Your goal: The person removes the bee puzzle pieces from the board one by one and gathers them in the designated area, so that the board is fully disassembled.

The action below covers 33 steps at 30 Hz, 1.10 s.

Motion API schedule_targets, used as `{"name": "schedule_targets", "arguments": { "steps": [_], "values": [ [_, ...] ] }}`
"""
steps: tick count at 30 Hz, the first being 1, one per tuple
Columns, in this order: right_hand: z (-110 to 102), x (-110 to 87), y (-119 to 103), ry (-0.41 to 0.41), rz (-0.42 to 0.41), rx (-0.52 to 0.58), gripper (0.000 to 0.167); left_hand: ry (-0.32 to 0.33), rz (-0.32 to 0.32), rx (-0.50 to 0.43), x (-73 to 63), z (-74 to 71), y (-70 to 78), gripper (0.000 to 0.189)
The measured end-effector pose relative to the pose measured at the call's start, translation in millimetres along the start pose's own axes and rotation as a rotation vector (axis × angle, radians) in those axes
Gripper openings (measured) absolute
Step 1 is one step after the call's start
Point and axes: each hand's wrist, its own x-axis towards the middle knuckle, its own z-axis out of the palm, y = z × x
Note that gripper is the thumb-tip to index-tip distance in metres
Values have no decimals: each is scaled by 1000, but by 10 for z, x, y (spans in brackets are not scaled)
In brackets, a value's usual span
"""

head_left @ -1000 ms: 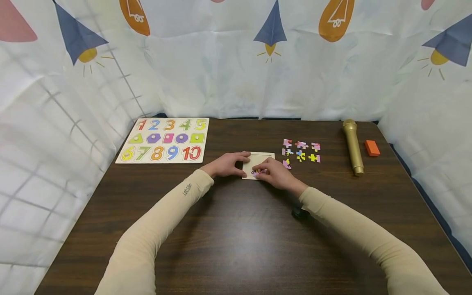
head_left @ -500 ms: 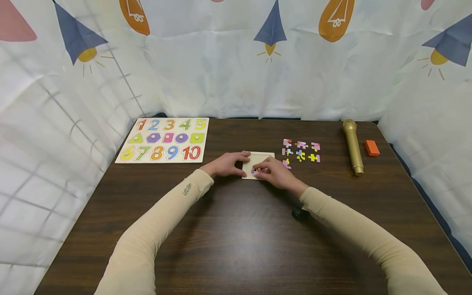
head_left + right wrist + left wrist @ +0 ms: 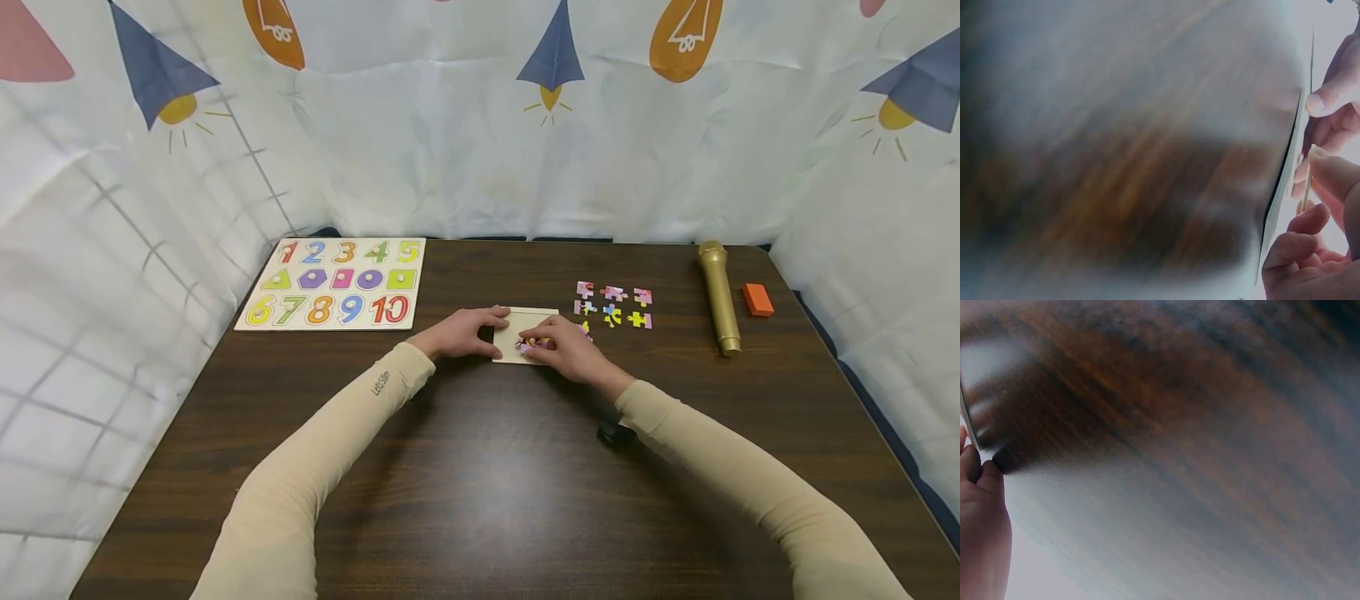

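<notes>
Near the middle of the table in the head view lies a small square wooden puzzle tray (image 3: 517, 323). My left hand (image 3: 457, 334) holds its left side, with the thumb at the near corner and a finger at the far one. Over the tray's right part, my right hand (image 3: 576, 350) pinches a pink and purple jigsaw piece (image 3: 528, 343) between thumb and fingers. The right wrist view shows this jigsaw piece (image 3: 1307, 195) edge-on, tilted up in the pinch. Several loose jigsaw pieces (image 3: 612, 315) lie to the right of the tray, one partly behind my right hand.
A wooden number and shape board (image 3: 333, 285) lies at the back left of the dark table (image 3: 495, 500). At the back right are a gold microphone-shaped object (image 3: 720, 300) and an orange block (image 3: 757, 300). A printed white curtain (image 3: 450, 150) closes off the far side.
My right hand has shifted slightly right with the jigsaw piece and now covers more of the nearest loose piece. The left hand stays on the tray.
</notes>
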Motion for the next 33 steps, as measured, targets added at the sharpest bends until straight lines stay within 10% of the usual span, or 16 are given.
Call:
{"name": "schedule_targets", "arguments": {
  "steps": [33],
  "values": [
    [-655, -631, 798, 107, 105, -141, 33, 5, 12, 12, 6, 4, -4, 64]
  ]
}}
